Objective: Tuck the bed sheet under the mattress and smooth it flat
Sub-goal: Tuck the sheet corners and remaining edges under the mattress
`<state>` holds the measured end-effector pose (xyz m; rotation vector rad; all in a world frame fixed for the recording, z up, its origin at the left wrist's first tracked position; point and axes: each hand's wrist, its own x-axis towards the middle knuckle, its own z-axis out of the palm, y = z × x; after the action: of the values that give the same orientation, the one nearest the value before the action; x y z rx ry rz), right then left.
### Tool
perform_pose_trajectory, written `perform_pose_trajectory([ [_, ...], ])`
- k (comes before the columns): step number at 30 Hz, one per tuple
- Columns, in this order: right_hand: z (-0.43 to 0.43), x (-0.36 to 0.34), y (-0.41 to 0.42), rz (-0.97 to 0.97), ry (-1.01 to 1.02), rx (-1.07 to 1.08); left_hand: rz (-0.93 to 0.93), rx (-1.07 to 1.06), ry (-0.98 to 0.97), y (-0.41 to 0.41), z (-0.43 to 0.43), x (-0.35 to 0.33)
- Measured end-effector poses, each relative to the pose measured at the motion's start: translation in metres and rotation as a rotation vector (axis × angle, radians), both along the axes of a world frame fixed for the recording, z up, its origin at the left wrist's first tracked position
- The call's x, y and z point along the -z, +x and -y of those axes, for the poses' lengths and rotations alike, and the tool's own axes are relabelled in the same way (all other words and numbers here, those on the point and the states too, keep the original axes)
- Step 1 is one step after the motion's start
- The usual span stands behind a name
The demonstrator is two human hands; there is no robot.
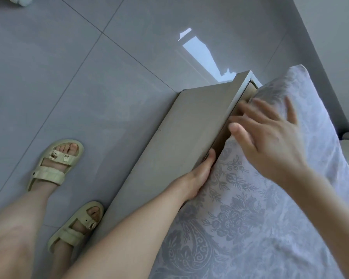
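Note:
A pale lilac bed sheet (240,218) with a grey floral pattern covers the mattress along the right side. Beside it runs the grey-beige bed frame (179,133). My left hand (199,174) is pushed down into the gap between frame and mattress edge; its fingers are hidden there, so its grip cannot be made out. My right hand (264,133) lies over the mattress edge near the far corner, fingers spread and blurred, fingertips at the gap, holding nothing that I can see.
Glossy grey floor tiles (79,67) fill the left, with a bright window reflection (201,55). My two feet in cream sandals (58,164) stand close to the bed frame. A grey wall (334,33) rises behind the bed's far corner.

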<state>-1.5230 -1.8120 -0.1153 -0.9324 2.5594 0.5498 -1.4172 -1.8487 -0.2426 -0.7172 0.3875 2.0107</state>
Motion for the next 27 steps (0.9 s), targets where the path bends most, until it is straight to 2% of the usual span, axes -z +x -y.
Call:
perform_pose_trajectory([
  [2,-0.033,0.002,0.018,-0.175,-0.067,0.176,0.013,0.055,0.004,-0.009,0.001,0.003],
  [5,-0.052,0.048,0.026,-0.159,-0.172,0.373,0.054,0.028,-0.023,-0.01,0.003,0.009],
  [7,-0.049,0.078,0.019,-0.162,-0.183,0.372,0.057,0.005,-0.094,-0.006,0.006,0.012],
  [12,-0.054,0.098,0.008,-0.192,-0.186,0.332,-0.145,0.106,-0.499,0.007,0.031,0.001],
  [15,-0.055,0.097,0.005,-0.149,-0.172,0.338,-0.131,0.042,-0.475,0.022,0.048,-0.011],
  [18,-0.052,0.087,-0.003,-0.046,-0.164,0.363,-0.123,0.078,-0.437,0.047,0.054,-0.022],
  [22,-0.039,0.059,0.0,0.041,-0.254,0.492,-0.065,0.069,-0.497,0.101,0.051,-0.036],
  [25,-0.017,0.032,0.049,-0.004,-0.394,0.332,-0.048,0.058,-0.536,0.152,0.047,-0.044],
  [27,-0.003,0.015,0.101,0.163,-0.454,0.225,-0.077,0.109,-0.603,0.187,0.042,-0.046],
])
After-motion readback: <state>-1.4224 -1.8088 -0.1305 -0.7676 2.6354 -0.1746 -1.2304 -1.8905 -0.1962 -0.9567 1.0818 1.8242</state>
